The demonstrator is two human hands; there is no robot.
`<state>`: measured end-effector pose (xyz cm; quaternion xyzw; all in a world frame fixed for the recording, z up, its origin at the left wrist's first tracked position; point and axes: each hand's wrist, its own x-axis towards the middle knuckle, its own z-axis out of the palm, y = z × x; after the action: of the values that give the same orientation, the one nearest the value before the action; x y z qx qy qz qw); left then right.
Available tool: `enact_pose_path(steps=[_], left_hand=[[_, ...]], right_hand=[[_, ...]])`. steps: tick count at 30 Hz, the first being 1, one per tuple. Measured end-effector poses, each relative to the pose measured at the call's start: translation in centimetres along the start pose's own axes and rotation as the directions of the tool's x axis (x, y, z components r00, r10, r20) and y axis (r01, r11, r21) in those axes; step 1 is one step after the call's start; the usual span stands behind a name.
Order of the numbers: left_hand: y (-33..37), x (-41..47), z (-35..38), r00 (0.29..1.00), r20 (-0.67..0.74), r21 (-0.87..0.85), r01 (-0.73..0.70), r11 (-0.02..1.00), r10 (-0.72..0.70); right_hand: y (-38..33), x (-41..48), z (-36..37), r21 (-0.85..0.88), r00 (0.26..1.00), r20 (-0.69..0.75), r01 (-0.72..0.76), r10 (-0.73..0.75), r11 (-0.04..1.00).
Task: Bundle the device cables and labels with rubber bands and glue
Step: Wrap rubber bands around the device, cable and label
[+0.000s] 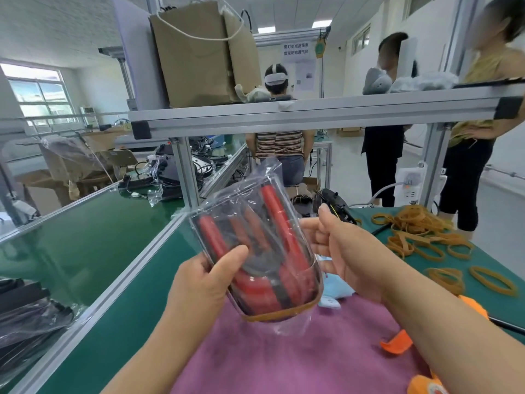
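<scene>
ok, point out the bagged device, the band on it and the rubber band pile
bagged device (260,247): head view, bag centre
band (281,314): head view, bottom stretch
rubber band pile (420,228): head view, heap middle

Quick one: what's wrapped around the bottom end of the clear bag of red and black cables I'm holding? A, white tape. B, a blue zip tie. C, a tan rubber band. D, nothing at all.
C: a tan rubber band circles the lower end of the clear bag, which the left hand grips from the side.
</scene>
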<state>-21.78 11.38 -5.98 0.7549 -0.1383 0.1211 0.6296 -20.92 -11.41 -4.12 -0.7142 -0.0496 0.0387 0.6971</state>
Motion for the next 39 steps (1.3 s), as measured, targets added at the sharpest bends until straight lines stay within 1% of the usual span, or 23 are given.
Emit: enact_pose_path(steps=[2, 4, 6, 8, 10, 12, 13, 15, 16, 18, 20, 22, 23, 24, 25, 26, 27, 28, 29, 31, 34, 36, 39], left_hand=[[-0.1, 0.0, 0.0, 0.998, 0.032, -0.004, 0.058, 0.998, -0.058], [-0.1, -0.2, 0.2, 0.993, 0.049, 0.075, 0.106, 0.991, -0.110], [0.0, -0.4, 0.2, 0.981, 0.089, 0.134, 0.157, 0.978, -0.170], [0.0, -0.5, 0.3, 0.959, 0.156, 0.142, 0.217, 0.966, -0.238], [-0.2, -0.6, 0.4, 0.913, 0.223, 0.155, 0.313, 0.937, -0.342], [-0.9, -0.5, 0.5, 0.858, 0.269, 0.209, 0.392, 0.896, -0.438], [-1.3, -0.4, 0.6, 0.837, 0.282, 0.226, 0.418, 0.880, -0.470], [-2.1, -0.5, 0.7, 0.814, 0.310, 0.270, 0.420, 0.867, -0.491], [-2.5, -0.6, 0.8, 0.809, 0.316, 0.290, 0.415, 0.862, -0.495], [-3.2, -0.7, 0.9, 0.796, 0.320, 0.319, 0.420, 0.850, -0.513], [-3.8, -0.7, 0.9, 0.794, 0.291, 0.389, 0.412, 0.824, -0.534], [-4.2, -0.5, 0.8, 0.803, 0.268, 0.506, 0.354, 0.787, -0.533], [-4.3, -0.4, 0.6, 0.804, 0.268, 0.542, 0.330, 0.773, -0.530], [-4.3, -0.3, 0.4, 0.806, 0.267, 0.569, 0.311, 0.761, -0.529], [-4.3, -0.1, 0.0, 0.810, 0.261, 0.591, 0.297, 0.750, -0.526], [-4.3, 0.1, -0.3, 0.816, 0.247, 0.598, 0.296, 0.745, -0.523], [-4.2, 0.2, -0.6, 0.830, 0.220, 0.593, 0.304, 0.746, -0.513], [-4.2, 0.4, -0.9, 0.856, 0.173, 0.582, 0.310, 0.752, -0.487], [-4.3, 0.6, -1.1, 0.889, 0.116, 0.562, 0.308, 0.767, -0.442], [-4.1, 0.7, -1.4, 0.935, 0.024, 0.490, 0.299, 0.819, -0.355], [-3.6, 0.6, -1.2, 0.960, -0.029, 0.395, 0.267, 0.879, -0.278], [-3.3, 0.3, -1.1, 0.965, -0.049, 0.354, 0.257, 0.899, -0.257], [-3.1, 0.3, -0.9, 0.970, -0.069, 0.310, 0.244, 0.919, -0.234]], right_hand=[[-0.4, -0.4, 0.5, 0.017, 0.996, 0.066, 0.059, -0.060, 0.998], [-0.6, -0.9, 0.9, -0.030, 0.986, 0.105, 0.134, -0.130, 0.991], [-0.5, -1.0, 1.2, -0.121, 0.982, 0.074, 0.180, -0.172, 0.976], [0.3, -0.9, 1.3, -0.129, 0.991, 0.026, 0.130, -0.128, 0.983], [1.7, -0.9, 1.5, -0.148, 1.000, 0.002, 0.015, -0.015, 0.989], [3.1, -0.9, 1.9, -0.193, 0.995, -0.026, -0.095, 0.092, 0.977], [3.7, -0.9, 2.0, -0.217, 0.991, -0.044, -0.130, 0.123, 0.968], [4.6, -0.8, 1.8, -0.284, 0.984, -0.075, -0.179, 0.164, 0.942], [4.8, -0.8, 1.6, -0.353, 0.982, -0.080, -0.190, 0.173, 0.916], [5.0, -0.8, 1.2, -0.527, 0.977, -0.096, -0.213, 0.192, 0.823], [5.1, -0.6, 0.6, -0.610, 0.970, -0.086, -0.232, 0.228, 0.758], [4.7, -0.3, -0.3, -0.628, 0.969, -0.097, -0.236, 0.226, 0.742], [4.6, 0.1, -1.3, -0.646, 0.974, -0.148, -0.226, 0.170, 0.729], [4.4, 0.7, -2.5, -0.677, 0.971, -0.227, -0.212, 0.075, 0.704], [4.2, 1.2, -3.8, -0.715, 0.947, -0.317, -0.211, -0.040, 0.667], [4.0, 1.7, -5.3, -0.750, 0.906, -0.396, -0.228, -0.146, 0.621], [4.0, 2.1, -6.7, -0.777, 0.865, -0.453, -0.266, -0.214, 0.570], [4.1, 2.5, -8.1, -0.796, 0.838, -0.491, -0.319, -0.240, 0.515], [4.5, 2.9, -9.3, -0.809, 0.828, -0.513, -0.379, -0.227, 0.448], [5.5, 3.6, -11.0, -0.822, 0.833, -0.538, -0.484, -0.128, 0.300], [6.6, 4.6, -12.1, -0.837, 0.846, -0.533, -0.532, 0.032, 0.125], [6.7, 5.3, -12.6, -0.846, 0.848, -0.525, -0.529, 0.075, 0.065], [7.2, 5.8, -13.3, -0.832, 0.835, -0.542, -0.549, 0.098, 0.076]])
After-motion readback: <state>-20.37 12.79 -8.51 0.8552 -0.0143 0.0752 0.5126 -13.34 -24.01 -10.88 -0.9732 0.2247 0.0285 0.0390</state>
